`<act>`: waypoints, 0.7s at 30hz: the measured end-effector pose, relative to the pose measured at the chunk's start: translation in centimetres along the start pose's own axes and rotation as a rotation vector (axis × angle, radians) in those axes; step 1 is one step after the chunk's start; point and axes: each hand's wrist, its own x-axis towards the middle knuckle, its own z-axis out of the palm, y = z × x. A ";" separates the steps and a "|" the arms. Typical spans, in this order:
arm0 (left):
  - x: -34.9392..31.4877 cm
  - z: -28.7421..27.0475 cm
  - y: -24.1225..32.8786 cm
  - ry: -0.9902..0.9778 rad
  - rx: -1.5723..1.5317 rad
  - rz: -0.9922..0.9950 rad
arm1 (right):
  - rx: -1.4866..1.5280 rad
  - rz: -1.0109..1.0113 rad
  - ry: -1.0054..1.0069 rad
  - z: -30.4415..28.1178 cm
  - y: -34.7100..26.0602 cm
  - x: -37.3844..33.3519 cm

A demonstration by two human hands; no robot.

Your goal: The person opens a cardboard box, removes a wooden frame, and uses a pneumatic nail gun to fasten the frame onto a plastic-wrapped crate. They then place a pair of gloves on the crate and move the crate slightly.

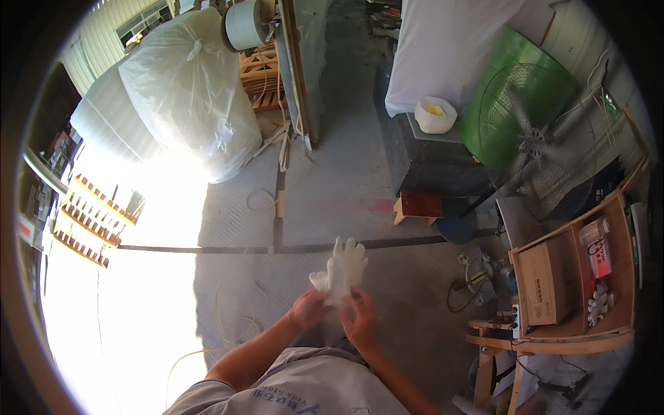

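Note:
In front of my body I hold white work gloves (340, 271), with the fingers pointing away from me; whether it is one glove or a pair laid together, I cannot tell. My left hand (310, 309) pinches the cuff end on its left side. On the other side, the fingers of my right hand (358, 319) close on the cuff edge. Both hands are bare, and the gloves hang above the concrete floor (238, 277).
At right stands a wooden shelf (574, 335) with a cardboard box (543, 283). Beyond are a pedestal fan (536, 142), a small red-topped stool (420, 205) and a dark block (432, 162). Plastic-wrapped rolls (187, 97) and a wooden rack (93, 218) stand left. Thin straps (187, 356) lie on the floor.

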 end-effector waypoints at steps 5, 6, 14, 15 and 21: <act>-1.0 -1.6 0.2 0.090 0.242 0.105 | 0.109 0.030 -0.125 1.6 0.8 1.8; -1.8 -1.3 0.3 0.081 0.001 0.131 | 0.118 0.063 -0.091 2.5 0.2 2.2; -3.4 -2.5 4.7 0.320 0.287 0.117 | -0.220 -0.472 -0.181 8.1 -3.3 6.0; -3.5 -3.7 5.0 0.346 0.399 0.139 | -0.206 -0.562 -0.144 9.3 -3.7 6.3; -3.0 -9.9 6.7 0.488 0.177 0.149 | -0.169 -0.466 -0.520 15.5 -3.3 6.6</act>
